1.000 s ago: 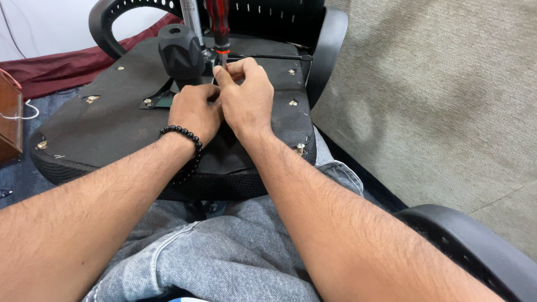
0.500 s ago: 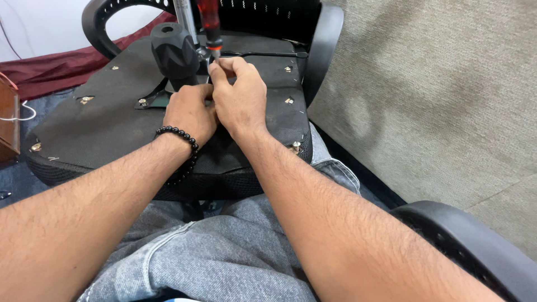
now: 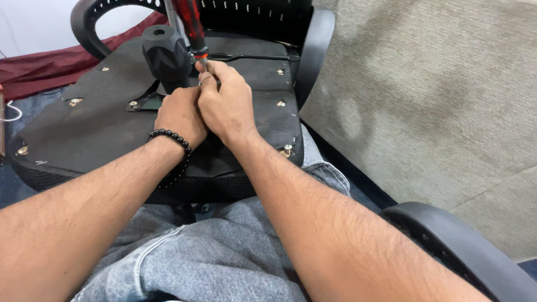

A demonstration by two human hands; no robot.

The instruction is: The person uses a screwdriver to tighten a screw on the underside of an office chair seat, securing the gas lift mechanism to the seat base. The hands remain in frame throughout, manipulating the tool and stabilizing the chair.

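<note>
Item: upturned office chair seat, black, resting across the person's lap in the left and centre of the frame, underside up.

Fittings seen: brass-coloured screws along the seat's edges, several seated flush, such as the edge screw near the lower right corner. A black cylindrical hub stands up at the upper centre, with a thin black lever rod running right from it.

Tool: red-handled screwdriver, upright, upper centre, tip hidden between the fingers.

Left hand: fingers curled and pressed together at the base of the hub, steadying the spot; a black bead bracelet sits on the wrist.

Right hand: fingers bunched, pinching the screwdriver's shaft low down, touching the left hand.

State of work, as judged: perimeter screws appear already in; the fastening beside the hub is the one in hand. Whether it is tight or loose cannot be told.

Surroundings: second chair's black armrest lower right; grey carpet right.
</note>
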